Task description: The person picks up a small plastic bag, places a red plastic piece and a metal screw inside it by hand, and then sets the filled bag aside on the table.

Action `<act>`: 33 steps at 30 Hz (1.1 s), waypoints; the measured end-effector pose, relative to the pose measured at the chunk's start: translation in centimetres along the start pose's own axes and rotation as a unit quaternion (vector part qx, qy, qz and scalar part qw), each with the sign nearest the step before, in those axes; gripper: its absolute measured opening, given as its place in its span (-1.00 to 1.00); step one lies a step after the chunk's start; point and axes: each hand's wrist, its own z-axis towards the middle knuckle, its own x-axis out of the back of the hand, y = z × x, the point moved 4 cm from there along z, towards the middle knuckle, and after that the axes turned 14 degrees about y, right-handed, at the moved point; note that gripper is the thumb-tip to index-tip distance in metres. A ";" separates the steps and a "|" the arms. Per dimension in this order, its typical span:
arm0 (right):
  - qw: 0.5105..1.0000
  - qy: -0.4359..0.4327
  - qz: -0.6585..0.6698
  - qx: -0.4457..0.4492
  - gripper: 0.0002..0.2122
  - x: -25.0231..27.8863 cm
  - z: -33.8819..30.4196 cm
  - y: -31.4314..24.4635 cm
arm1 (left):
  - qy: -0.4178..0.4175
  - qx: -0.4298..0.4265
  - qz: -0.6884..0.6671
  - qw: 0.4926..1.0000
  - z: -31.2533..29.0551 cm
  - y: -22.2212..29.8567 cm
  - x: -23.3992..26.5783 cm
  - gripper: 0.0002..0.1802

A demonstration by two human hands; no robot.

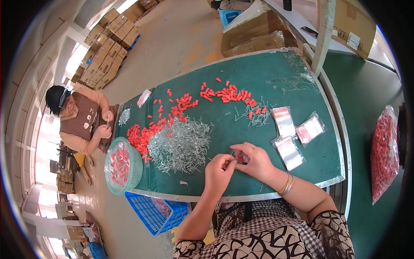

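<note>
Close to the near edge of the green table (241,186), my left hand (219,173) and my right hand (258,164) meet with their fingertips almost touching. Between them is a small clear plastic bag (242,158) with something red inside. My right fingers curl round the bag, and my left thumb and forefinger pinch at its edge. Left of my hands lies a large heap of silver screws (181,146), with red plastic plugs (142,134) spread along its far and left sides. Stacks of small clear bags (290,152) lie right of my right hand.
A green basket (137,166) of red plugs stands at the table's left corner, above a blue crate (144,211). A co-worker (82,114) sits at the left end, hands together. Cartons (258,32) stand beyond the table; a bag of red plugs (384,153) lies right.
</note>
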 end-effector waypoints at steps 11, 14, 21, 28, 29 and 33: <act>0.972 -0.038 0.175 -0.150 -0.93 0.1 0.0 0.8 | -0.026 -0.004 -0.011 1.000 1.5 1.2 1.3 -0.91; 0.968 -0.037 0.186 -0.163 -0.93 0.2 0.1 0.6 | -0.041 -0.044 0.020 0.998 1.6 0.4 1.1 -0.92; 0.982 -0.023 0.144 -0.121 -0.97 0.3 0.0 0.5 | -0.053 -0.071 0.016 0.996 1.9 0.5 1.0 -0.92; 0.972 -0.023 0.162 -0.171 -0.98 0.4 0.5 1.0 | -0.070 -0.053 0.029 0.996 2.4 -1.2 1.8 -0.92; 0.979 -0.028 0.142 -0.146 -0.98 0.3 0.5 1.4 | -0.070 -0.039 0.028 0.996 2.5 -1.5 1.9 -0.92; 0.954 -0.018 0.242 -0.178 -0.96 -1.0 0.3 1.8 | -0.047 -0.026 0.029 0.998 2.1 -1.6 2.5 -0.92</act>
